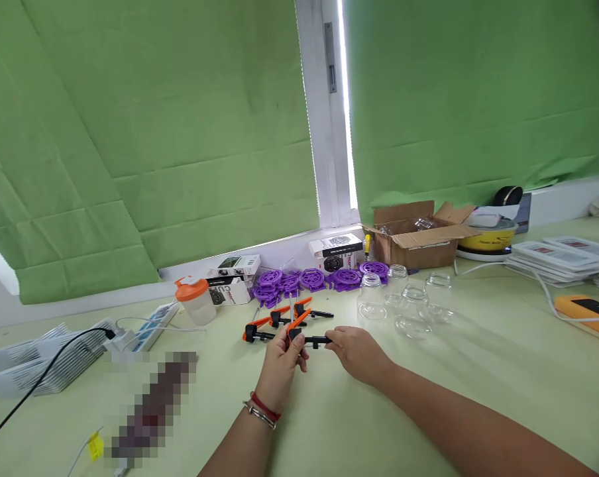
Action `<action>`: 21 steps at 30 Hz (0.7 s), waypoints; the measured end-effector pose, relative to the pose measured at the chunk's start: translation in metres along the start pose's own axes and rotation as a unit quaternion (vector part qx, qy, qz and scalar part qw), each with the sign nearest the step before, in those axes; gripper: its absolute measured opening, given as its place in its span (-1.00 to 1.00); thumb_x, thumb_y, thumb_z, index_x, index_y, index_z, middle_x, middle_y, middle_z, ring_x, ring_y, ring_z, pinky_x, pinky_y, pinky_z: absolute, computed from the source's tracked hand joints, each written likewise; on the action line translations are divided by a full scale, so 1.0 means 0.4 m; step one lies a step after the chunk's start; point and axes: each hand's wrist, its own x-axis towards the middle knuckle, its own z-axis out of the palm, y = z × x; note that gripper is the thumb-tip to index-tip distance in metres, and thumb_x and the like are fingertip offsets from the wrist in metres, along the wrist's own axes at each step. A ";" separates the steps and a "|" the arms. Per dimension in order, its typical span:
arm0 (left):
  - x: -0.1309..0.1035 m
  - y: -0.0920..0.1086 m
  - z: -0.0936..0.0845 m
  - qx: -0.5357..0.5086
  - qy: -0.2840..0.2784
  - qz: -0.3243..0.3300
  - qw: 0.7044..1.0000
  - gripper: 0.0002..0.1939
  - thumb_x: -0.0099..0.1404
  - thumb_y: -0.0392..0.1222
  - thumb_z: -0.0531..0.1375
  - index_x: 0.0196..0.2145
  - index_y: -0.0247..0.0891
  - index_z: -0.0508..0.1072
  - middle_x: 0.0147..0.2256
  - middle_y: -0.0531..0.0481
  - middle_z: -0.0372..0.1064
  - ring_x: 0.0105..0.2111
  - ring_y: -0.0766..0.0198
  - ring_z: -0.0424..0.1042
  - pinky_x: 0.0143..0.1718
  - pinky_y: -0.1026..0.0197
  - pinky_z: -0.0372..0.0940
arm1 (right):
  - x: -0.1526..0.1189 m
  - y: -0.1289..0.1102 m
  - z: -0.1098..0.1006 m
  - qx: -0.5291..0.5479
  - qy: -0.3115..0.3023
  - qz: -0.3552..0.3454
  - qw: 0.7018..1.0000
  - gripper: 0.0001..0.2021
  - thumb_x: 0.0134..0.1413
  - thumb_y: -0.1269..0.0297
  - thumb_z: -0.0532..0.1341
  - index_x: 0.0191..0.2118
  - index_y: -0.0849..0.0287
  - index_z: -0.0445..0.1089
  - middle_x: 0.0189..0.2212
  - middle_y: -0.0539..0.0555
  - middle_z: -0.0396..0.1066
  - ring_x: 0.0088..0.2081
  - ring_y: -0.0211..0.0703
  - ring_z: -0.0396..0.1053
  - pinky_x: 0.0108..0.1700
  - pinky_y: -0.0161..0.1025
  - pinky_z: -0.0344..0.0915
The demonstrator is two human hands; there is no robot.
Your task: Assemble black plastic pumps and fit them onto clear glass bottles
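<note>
My left hand (282,358) is closed around the black body of an orange-and-black tool (309,340), whose orange lever and thin metal rod point upward. The fingers of my right hand (356,351) pinch the black end of the same tool on its right side. Just behind my hands, several similar orange-and-black tools (251,332) lie on the table. Further back is a row of purple spoked plastic discs (312,279). To the right of these stand several clear glass jars (414,311).
An orange-lidded cup (196,301), small printed boxes (230,289) and an open cardboard box (419,245) stand along the back. Left are a power strip (153,326) and white stacked pieces (55,361). An orange device (586,315) and stacked cards (555,262) lie right.
</note>
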 end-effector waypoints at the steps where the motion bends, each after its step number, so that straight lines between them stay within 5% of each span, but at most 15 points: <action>1: 0.002 -0.003 -0.001 -0.004 0.000 -0.004 1.000 -0.55 0.13 0.13 0.21 -0.22 -0.32 0.34 -0.55 0.12 0.22 -0.55 0.38 0.28 -0.57 0.31 0.23 | 0.001 0.002 0.003 -0.001 -0.004 -0.001 1.000 -0.77 0.24 0.29 0.01 -0.39 0.18 0.33 -0.45 0.05 0.39 -0.41 -0.20 0.34 -0.41 -0.30 0.07; 14: 0.016 -0.031 -0.011 -0.028 -0.013 -0.027 0.999 -0.60 0.09 0.11 0.25 -0.35 -0.30 0.31 -0.51 0.11 0.23 -0.53 0.38 0.30 -0.54 0.28 0.28 | 0.013 0.018 0.046 -0.025 -0.026 -0.006 0.999 -0.78 0.24 0.31 0.02 -0.36 0.19 0.36 -0.39 0.08 0.43 -0.34 -0.16 0.40 -0.34 -0.29 0.15; 21: 0.009 -0.001 -0.014 0.027 0.040 0.012 0.999 -0.51 0.03 0.06 0.30 -0.18 -0.31 0.35 -0.48 0.09 0.28 -0.48 0.30 0.38 -0.46 0.22 0.34 | 0.011 -0.006 0.027 0.026 0.001 0.007 1.000 -0.78 0.24 0.28 0.03 -0.20 0.21 0.40 -0.34 0.13 0.45 -0.30 -0.09 0.41 -0.29 -0.24 0.24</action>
